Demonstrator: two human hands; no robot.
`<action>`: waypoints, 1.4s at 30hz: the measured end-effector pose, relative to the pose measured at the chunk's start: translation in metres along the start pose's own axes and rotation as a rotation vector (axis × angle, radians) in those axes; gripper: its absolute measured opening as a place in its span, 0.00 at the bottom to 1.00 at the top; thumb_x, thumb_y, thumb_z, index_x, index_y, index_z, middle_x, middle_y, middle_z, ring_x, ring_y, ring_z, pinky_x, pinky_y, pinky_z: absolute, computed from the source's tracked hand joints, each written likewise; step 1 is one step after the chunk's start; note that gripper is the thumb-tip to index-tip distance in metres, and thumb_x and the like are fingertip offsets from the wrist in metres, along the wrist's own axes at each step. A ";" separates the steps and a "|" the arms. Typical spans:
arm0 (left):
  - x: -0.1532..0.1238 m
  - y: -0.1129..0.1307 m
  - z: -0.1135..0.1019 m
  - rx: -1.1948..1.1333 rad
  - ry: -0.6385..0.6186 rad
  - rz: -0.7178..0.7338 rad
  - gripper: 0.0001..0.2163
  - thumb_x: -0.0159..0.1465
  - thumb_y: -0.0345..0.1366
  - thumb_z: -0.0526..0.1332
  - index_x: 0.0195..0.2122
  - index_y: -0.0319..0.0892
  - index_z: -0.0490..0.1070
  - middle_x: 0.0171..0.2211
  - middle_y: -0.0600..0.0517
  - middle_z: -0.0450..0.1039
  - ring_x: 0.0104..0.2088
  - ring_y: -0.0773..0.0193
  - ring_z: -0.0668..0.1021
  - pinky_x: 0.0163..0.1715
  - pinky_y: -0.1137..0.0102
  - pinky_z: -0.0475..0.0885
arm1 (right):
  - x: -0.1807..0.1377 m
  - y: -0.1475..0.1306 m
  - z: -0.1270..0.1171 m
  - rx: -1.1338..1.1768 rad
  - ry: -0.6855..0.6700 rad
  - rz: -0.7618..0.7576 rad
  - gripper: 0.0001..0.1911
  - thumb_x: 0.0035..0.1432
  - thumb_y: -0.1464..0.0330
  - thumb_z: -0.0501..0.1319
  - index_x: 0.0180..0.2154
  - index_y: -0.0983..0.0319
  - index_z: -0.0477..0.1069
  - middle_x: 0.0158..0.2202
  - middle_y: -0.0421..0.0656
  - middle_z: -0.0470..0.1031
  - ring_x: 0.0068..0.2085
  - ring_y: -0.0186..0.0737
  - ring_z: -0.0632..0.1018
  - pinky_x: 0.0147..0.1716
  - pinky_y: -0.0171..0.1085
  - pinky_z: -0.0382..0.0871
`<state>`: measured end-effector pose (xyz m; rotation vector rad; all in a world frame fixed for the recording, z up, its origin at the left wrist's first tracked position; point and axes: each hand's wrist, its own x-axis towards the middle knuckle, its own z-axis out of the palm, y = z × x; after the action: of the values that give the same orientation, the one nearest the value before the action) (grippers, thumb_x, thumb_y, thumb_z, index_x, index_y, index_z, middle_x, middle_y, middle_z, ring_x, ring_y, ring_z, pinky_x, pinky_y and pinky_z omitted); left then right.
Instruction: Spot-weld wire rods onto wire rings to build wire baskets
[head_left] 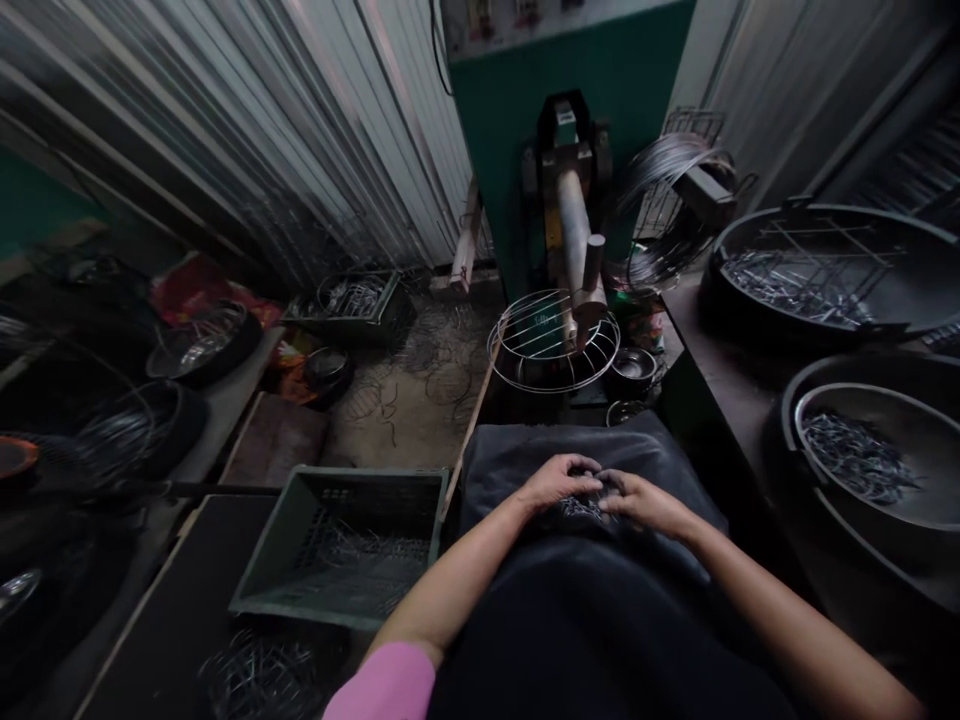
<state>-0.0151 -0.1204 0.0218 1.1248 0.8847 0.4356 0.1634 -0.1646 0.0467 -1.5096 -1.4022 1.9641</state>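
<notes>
A small heap of short metal wire pieces (581,508) lies in my lap on a dark apron (510,450). My left hand (559,482) is bent over the heap from the left, its fingers curled in and closed on some of the pieces. From the right, my right hand (637,500) meets it with thumb and fingers pinched at the same wires. The fingertips of both hands almost touch, and the exact pieces between them are too small to make out. Just beyond my knees, a round wire rack (555,375) hangs under the arm of a machine (576,230).
To my left stands a green plastic crate (259,560) with wire pieces inside. On the right bench, a large pan (787,410) and another black pan (709,270) hold wire parts. A wire coil (667,180) hangs beside the machine. Loose wire litters the floor (420,430).
</notes>
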 end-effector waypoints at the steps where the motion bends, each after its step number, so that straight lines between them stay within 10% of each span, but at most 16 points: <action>1: -0.001 0.001 0.001 0.019 0.008 0.006 0.19 0.47 0.38 0.68 0.40 0.38 0.73 0.32 0.51 0.72 0.32 0.68 0.72 0.37 0.71 0.66 | 0.000 0.001 0.000 0.006 -0.011 0.003 0.29 0.48 0.65 0.59 0.53 0.65 0.59 0.26 0.38 0.72 0.17 0.27 0.63 0.14 0.28 0.54; 15: -0.004 -0.004 0.024 -0.212 0.088 -0.028 0.19 0.40 0.36 0.71 0.33 0.36 0.72 0.26 0.52 0.72 0.29 0.67 0.74 0.32 0.71 0.68 | 0.000 0.006 0.000 0.094 -0.101 -0.073 0.45 0.47 0.66 0.59 0.63 0.61 0.39 0.26 0.38 0.72 0.16 0.26 0.60 0.12 0.27 0.51; 23: -0.007 -0.005 0.023 -0.234 0.172 -0.025 0.20 0.40 0.33 0.71 0.35 0.35 0.74 0.25 0.52 0.72 0.25 0.70 0.73 0.30 0.73 0.67 | 0.011 0.011 0.003 0.094 -0.010 -0.039 0.39 0.44 0.67 0.61 0.59 0.63 0.51 0.23 0.35 0.70 0.15 0.25 0.60 0.11 0.27 0.51; 30: -0.006 -0.006 0.025 -0.262 0.284 -0.103 0.14 0.42 0.35 0.70 0.29 0.35 0.73 0.24 0.51 0.72 0.22 0.69 0.73 0.26 0.72 0.69 | 0.018 0.025 0.008 0.000 0.230 -0.007 0.15 0.46 0.58 0.60 0.28 0.65 0.69 0.16 0.34 0.64 0.14 0.25 0.58 0.12 0.28 0.50; 42: -0.002 -0.004 0.021 -0.173 0.395 -0.032 0.13 0.45 0.32 0.67 0.33 0.36 0.72 0.20 0.55 0.68 0.20 0.71 0.69 0.23 0.74 0.66 | 0.011 0.021 -0.019 -0.150 0.351 0.033 0.17 0.54 0.68 0.54 0.45 0.67 0.69 0.23 0.40 0.72 0.19 0.31 0.70 0.20 0.30 0.62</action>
<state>-0.0002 -0.1355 0.0224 0.8769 1.1823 0.7096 0.1816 -0.1571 0.0233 -1.8463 -1.3988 1.5401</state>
